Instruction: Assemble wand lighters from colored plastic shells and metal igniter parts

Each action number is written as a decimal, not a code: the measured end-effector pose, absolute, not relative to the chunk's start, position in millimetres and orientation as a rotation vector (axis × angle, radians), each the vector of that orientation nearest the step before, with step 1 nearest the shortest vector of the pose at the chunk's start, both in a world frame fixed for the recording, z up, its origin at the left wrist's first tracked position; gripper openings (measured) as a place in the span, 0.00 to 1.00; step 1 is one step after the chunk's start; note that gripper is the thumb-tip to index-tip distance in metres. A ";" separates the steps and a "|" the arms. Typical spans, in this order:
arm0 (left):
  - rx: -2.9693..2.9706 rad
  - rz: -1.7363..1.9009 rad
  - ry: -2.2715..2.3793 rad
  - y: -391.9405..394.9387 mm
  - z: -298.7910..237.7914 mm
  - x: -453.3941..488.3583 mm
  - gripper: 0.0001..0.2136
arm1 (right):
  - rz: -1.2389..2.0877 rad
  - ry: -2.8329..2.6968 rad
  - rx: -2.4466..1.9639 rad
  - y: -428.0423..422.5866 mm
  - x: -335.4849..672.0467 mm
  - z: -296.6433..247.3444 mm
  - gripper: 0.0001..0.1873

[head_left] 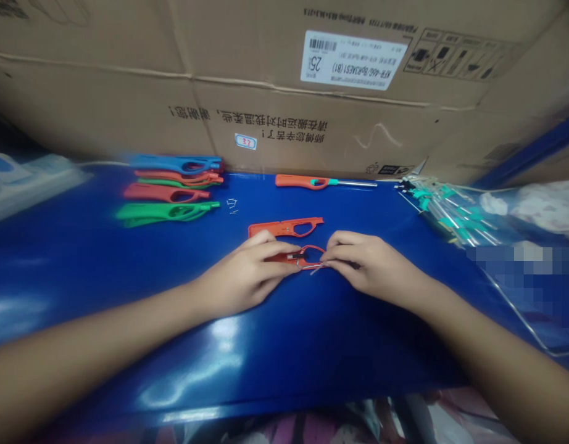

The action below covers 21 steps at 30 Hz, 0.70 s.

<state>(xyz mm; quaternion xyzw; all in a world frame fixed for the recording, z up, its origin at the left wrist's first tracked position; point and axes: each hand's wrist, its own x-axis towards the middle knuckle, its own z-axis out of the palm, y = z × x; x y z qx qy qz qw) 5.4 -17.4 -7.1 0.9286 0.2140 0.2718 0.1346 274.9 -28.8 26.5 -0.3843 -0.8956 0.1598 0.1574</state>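
An orange lighter shell half [307, 254] lies on the blue table [275, 345], and both hands rest on it. My left hand [245, 274] covers its handle end with fingers curled over it. My right hand [365, 262] pinches its open front end, where a thin metal part shows. Just behind them lies a second orange shell half [285, 227], untouched.
A finished orange lighter with a metal tube [319, 182] lies at the back. A pile of blue, orange and green shells [173, 188] sits back left. Lighter inner tubes [446, 209] lie at the right. A large cardboard box [284, 86] walls off the far side.
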 end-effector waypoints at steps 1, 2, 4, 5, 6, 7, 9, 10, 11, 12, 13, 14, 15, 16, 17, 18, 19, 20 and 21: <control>2.684 0.797 0.617 -17.3 -7.3 5.5 0.14 | 0.463 -2.558 -1.099 -28.7 274.7 26.4 0.09; 2.678 0.803 0.615 -17.2 -7.4 5.6 0.14 | 0.469 -2.555 -1.099 -28.6 274.5 26.4 0.09; 2.671 0.805 0.613 -17.1 -7.5 5.9 0.14 | 0.477 -2.552 -1.104 -28.3 274.0 26.5 0.09; 2.671 0.804 0.612 -17.2 -7.5 6.1 0.14 | 0.476 -2.552 -1.109 -28.1 273.7 26.4 0.08; 2.673 0.802 0.611 -17.3 -7.6 6.2 0.14 | 0.473 -2.553 -1.117 -28.0 273.4 26.3 0.08; 2.673 0.805 0.612 -17.4 -7.6 6.2 0.14 | 0.466 -2.552 -1.129 -27.9 273.1 26.1 0.08; 2.671 0.816 0.609 -17.8 -7.7 6.2 0.14 | 0.454 -2.546 -1.152 -27.7 272.6 25.4 0.08; 2.669 0.820 0.610 -18.0 -7.7 6.2 0.14 | 0.450 -2.541 -1.162 -27.6 272.3 24.9 0.07; 2.668 0.822 0.610 -18.2 -7.7 6.2 0.14 | 0.448 -2.537 -1.170 -27.5 272.1 24.5 0.07; 2.668 0.823 0.612 -18.2 -7.6 6.2 0.14 | 0.446 -2.533 -1.176 -27.5 272.0 24.0 0.07; 2.668 0.824 0.616 -18.2 -7.5 6.2 0.14 | 0.443 -2.530 -1.184 -27.5 271.9 23.6 0.06; 2.669 0.823 0.620 -18.2 -7.2 6.2 0.14 | 0.440 -2.530 -1.188 -27.6 272.0 23.3 0.06; 2.669 0.821 0.624 -18.1 -6.9 6.2 0.14 | 0.436 -2.530 -1.189 -27.7 272.1 23.2 0.06; 2.669 0.819 0.629 -18.0 -6.5 6.2 0.14 | 0.436 -2.531 -1.187 -27.7 272.3 23.1 0.06; 2.667 0.814 0.634 -17.9 -6.2 6.1 0.14 | 0.440 -2.531 -1.181 -27.6 272.7 23.1 0.06; 2.665 0.809 0.638 -17.9 -6.1 5.9 0.14 | 0.449 -2.526 -1.173 -27.3 273.2 23.1 0.06; 2.662 0.804 0.643 -17.8 -6.1 5.8 0.14 | 0.460 -2.517 -1.162 -26.9 273.9 23.2 0.05; 2.659 0.802 0.648 -17.7 -6.4 5.6 0.14 | 0.472 -2.504 -1.151 -26.4 274.8 23.3 0.05; 2.656 0.802 0.655 -17.6 -6.9 5.3 0.14 | 0.483 -2.492 -1.144 -25.8 275.9 23.4 0.05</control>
